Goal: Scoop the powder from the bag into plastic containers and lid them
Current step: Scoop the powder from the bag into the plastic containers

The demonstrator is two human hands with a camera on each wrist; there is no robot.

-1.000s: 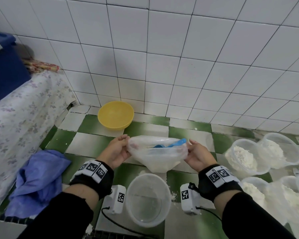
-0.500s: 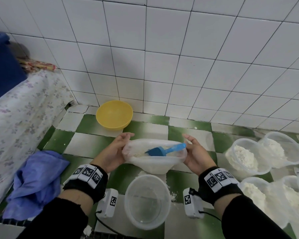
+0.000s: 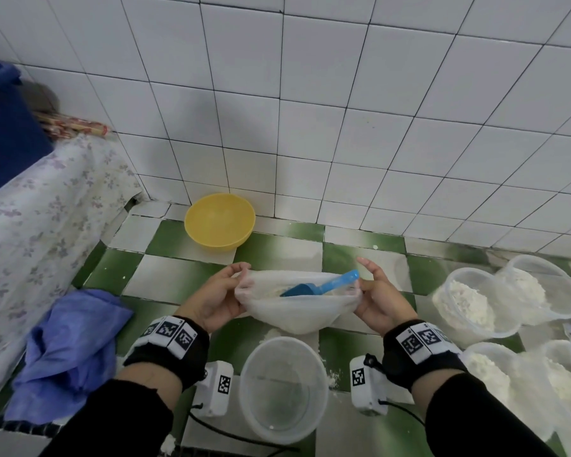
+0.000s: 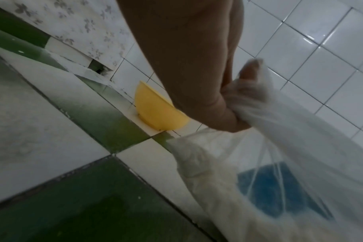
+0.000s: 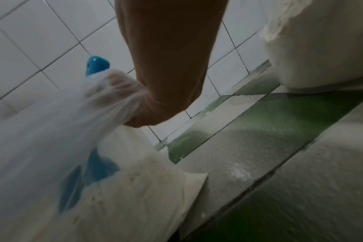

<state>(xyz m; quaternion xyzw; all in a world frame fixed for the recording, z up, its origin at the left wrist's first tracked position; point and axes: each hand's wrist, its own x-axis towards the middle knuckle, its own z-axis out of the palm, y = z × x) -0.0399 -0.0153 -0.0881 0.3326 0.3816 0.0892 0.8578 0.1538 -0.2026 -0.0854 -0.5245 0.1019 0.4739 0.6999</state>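
A clear plastic bag (image 3: pixel 297 308) of white powder is held above the green and white tiled floor, its mouth spread wide. My left hand (image 3: pixel 218 293) pinches the bag's left rim; in the left wrist view the plastic bag (image 4: pixel 280 147) bunches under my thumb. My right hand (image 3: pixel 378 296) pinches the right rim, the bag (image 5: pixel 72 131) wrapping its fingertips. A blue scoop (image 3: pixel 320 285) lies inside the bag with its handle (image 5: pixel 97 65) poking out toward my right hand. An empty clear container (image 3: pixel 282 387) stands just below the bag.
A yellow bowl (image 3: pixel 220 221) sits by the tiled wall. Several powder-filled containers (image 3: pixel 468 301) stand at the right. A blue cloth (image 3: pixel 70 347) lies on the floor at left beside a floral-covered surface (image 3: pixel 30 225). Powder is spilled around the empty container.
Both hands have pulled the bag's rim apart, so its mouth now gapes wider and the scoop inside shows plainly. The bag has sunk slightly.
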